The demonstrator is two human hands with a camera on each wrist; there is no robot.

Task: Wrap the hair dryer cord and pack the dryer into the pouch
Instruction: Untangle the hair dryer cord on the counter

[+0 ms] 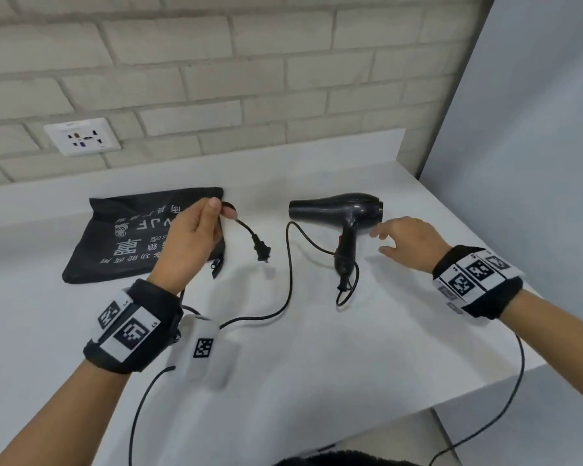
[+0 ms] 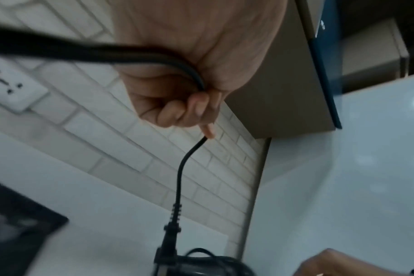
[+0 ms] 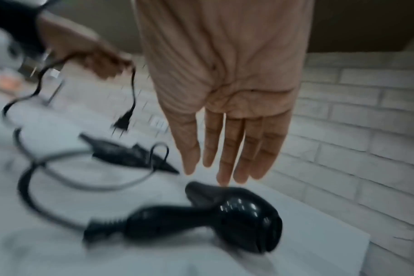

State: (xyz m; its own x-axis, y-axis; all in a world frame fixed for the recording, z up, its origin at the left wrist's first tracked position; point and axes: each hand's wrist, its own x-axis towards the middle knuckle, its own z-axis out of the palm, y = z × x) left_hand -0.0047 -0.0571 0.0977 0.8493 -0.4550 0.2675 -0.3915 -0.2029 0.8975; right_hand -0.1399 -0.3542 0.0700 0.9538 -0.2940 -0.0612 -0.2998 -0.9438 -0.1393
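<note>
A black hair dryer lies on its side on the white counter, nozzle pointing left; it shows again in the right wrist view. Its black cord runs in loose curves across the counter to my left hand, which is raised above the counter and grips the cord near its end. The plug dangles below that hand on a short length of cord. My right hand hovers open just right of the dryer, fingers straight. A black pouch with white print lies flat behind my left hand.
A white wall socket sits on the brick wall at the back left. A pale panel stands along the counter's right side. The counter's right edge drops off near my right wrist. A thin black cable hangs from my right wristband.
</note>
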